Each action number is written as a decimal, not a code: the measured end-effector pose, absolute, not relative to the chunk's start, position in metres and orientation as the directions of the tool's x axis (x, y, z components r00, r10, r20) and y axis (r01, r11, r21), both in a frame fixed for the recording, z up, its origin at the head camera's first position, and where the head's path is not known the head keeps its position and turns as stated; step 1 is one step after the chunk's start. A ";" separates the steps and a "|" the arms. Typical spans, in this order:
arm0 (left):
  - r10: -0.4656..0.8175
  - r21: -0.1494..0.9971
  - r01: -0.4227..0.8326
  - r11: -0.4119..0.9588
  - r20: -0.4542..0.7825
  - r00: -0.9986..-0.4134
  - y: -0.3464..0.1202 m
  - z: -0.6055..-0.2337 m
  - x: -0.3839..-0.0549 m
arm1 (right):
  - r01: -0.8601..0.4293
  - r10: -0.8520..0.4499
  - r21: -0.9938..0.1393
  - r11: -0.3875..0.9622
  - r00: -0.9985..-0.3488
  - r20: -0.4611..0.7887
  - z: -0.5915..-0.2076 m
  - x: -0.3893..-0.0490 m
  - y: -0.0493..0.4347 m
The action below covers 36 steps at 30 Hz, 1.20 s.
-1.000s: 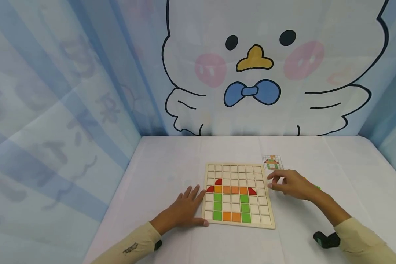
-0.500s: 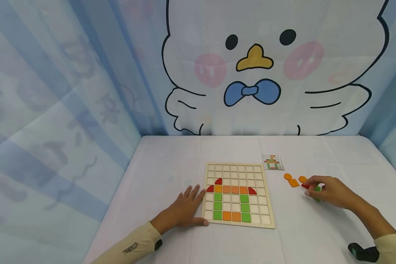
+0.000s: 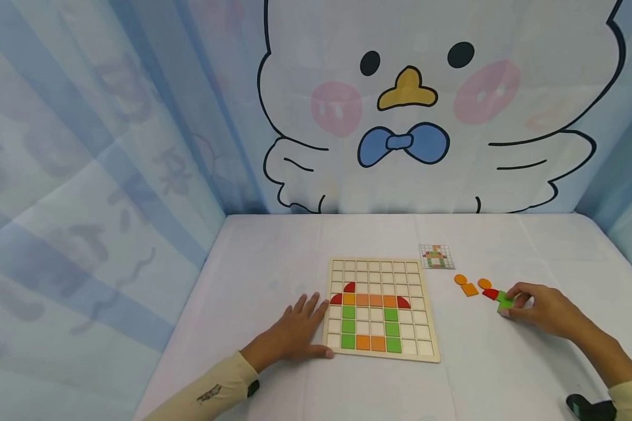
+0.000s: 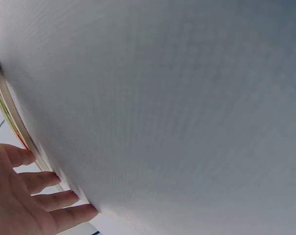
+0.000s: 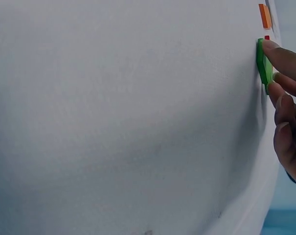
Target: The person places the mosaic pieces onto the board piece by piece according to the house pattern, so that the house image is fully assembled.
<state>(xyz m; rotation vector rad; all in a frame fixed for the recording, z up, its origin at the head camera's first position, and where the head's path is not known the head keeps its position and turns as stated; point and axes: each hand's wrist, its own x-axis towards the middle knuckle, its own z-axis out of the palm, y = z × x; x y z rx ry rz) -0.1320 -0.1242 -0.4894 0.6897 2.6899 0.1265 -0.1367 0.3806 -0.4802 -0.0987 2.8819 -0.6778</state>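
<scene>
Rested the left hand, fingers spread wide, against the left edge of a gridded wooden board partly filled with coloured tiles. To the board's right, on a white table, pinched a green tile between thumb and fingertips of the right hand, with a red piece just beside. Showed, farther off, orange pieces, a small patterned card and a cartoon curtain.
</scene>
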 end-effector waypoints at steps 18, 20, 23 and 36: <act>0.479 0.193 0.438 0.878 -0.322 -0.817 -0.123 -0.486 -0.131 | 0.006 -0.085 -0.414 0.910 -0.976 -0.202 -0.476 -0.138 0.380; 0.478 0.194 0.438 0.878 -0.322 -0.817 -0.123 -0.486 -0.130 | -0.006 -0.098 -0.419 0.908 -0.975 -0.199 -0.477 -0.138 0.379; 0.476 0.194 0.435 0.879 -0.322 -0.818 -0.123 -0.485 -0.130 | -0.025 -0.119 -0.428 0.904 -0.974 -0.195 -0.478 -0.137 0.377; 0.481 0.180 0.447 0.876 -0.319 -0.816 -0.124 -0.485 -0.131 | -0.081 -0.176 -0.468 0.880 -0.971 -0.162 -0.474 -0.138 0.362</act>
